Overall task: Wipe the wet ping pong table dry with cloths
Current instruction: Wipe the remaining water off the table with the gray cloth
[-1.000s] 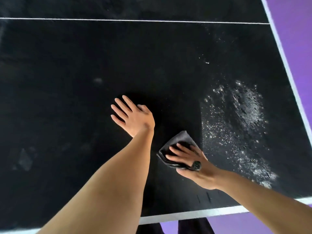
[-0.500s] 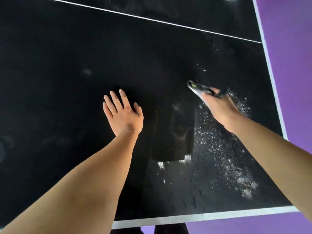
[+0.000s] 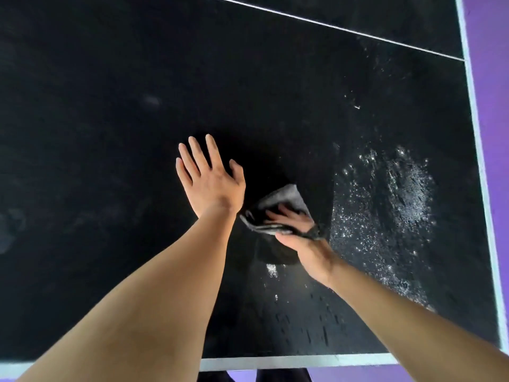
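— What lies past the painted edge?
— A purple floor [image 3: 493, 78], running down the right side and along the bottom.

— Anything on it?
— Two dark shapes [image 3: 256, 376] at the bottom edge, too cropped to identify.

There is a single view, from a camera on the person's head, looking steeply down and forward over the dark counter [image 3: 110, 133]. It sits close: both forearms reach in from the bottom edge. The counter's white near border [image 3: 297, 361] runs along the bottom, its right border [image 3: 480, 161] beside purple floor [image 3: 495, 78].
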Demonstrator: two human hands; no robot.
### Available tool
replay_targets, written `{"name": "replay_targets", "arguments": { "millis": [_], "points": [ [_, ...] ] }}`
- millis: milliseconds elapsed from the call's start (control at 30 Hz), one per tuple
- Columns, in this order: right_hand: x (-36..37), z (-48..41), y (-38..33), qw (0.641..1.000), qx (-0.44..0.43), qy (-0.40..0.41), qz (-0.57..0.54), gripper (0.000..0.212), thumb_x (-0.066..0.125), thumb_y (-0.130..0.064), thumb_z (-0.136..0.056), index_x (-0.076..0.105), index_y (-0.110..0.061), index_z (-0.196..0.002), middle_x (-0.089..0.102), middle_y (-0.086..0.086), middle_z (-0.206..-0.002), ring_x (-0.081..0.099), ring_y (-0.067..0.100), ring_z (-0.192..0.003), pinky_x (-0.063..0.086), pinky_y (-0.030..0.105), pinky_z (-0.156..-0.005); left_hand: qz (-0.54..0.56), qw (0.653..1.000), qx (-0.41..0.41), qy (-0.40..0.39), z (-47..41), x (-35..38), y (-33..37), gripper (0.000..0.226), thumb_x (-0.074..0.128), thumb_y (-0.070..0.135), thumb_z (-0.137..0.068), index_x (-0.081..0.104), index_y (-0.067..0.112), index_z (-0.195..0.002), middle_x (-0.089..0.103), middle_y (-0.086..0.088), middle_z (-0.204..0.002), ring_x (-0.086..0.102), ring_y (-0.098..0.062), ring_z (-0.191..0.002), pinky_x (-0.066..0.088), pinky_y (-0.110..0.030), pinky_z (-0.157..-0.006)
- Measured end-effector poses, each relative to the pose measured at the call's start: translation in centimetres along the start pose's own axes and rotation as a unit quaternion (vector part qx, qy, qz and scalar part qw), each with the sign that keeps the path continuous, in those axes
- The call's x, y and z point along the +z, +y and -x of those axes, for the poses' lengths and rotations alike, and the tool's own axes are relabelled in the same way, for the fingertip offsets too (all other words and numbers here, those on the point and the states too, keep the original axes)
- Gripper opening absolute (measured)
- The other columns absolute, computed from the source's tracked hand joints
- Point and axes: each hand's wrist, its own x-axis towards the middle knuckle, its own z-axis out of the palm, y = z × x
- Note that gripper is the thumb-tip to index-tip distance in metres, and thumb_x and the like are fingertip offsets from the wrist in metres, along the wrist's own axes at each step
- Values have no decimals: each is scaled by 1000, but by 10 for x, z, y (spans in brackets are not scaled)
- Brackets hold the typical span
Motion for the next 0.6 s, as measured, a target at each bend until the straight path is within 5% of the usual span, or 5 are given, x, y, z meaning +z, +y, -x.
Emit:
{"name": "replay_targets", "arguments": {
  "millis": [133,267,400,500,600],
  "points": [
    [10,54,16,985,140,-89,-39,31,65,-10,-91,70,-10,-122,68,-3,-123,57,9,-125,41,12,-103,2,1000,7,-13,1,-4,-1,70,15,50,-100,5,18,-162,2,-15,-168,-6,-34,-155,-1,-49,-126],
    [-17,62,-13,977,187,-95,-35,15,57,-6,-97,71,-9,-96,67,-12,-60,61,-4,-60,43,8,-59,8,1000,8,-13,2,-6,0,70,15,50,-100,6,18,-162,3,-16,-168,-5,-34,-155,0,-49,-126],
    [-56,18,-54,991,106,77,-43,17,58,-17,-97,67,-5,-91,63,11,-83,58,22,-79,44,29,-72,4,1000,9,-15,1,-5,0,70,15,49,-100,4,18,-162,2,-15,-168,-6,-35,-155,0,-49,-125],
    [-73,-36,-82,983,19,184,-6,24,52,-11,-99,62,11,-104,51,4,-76,49,10,-69,39,19,-60,-3,1000,9,-11,1,-5,1,69,15,48,-100,4,18,-162,3,-15,-168,-6,-35,-155,1,-49,-126],
    [-63,-84,-93,974,-4,208,91,16,53,-16,-93,65,-14,-82,48,-3,-64,47,6,-55,35,18,-47,-3,1000,8,2,0,-3,0,69,16,49,-101,6,18,-162,5,-16,-168,-4,-35,-155,2,-49,-126]
  ]
}}
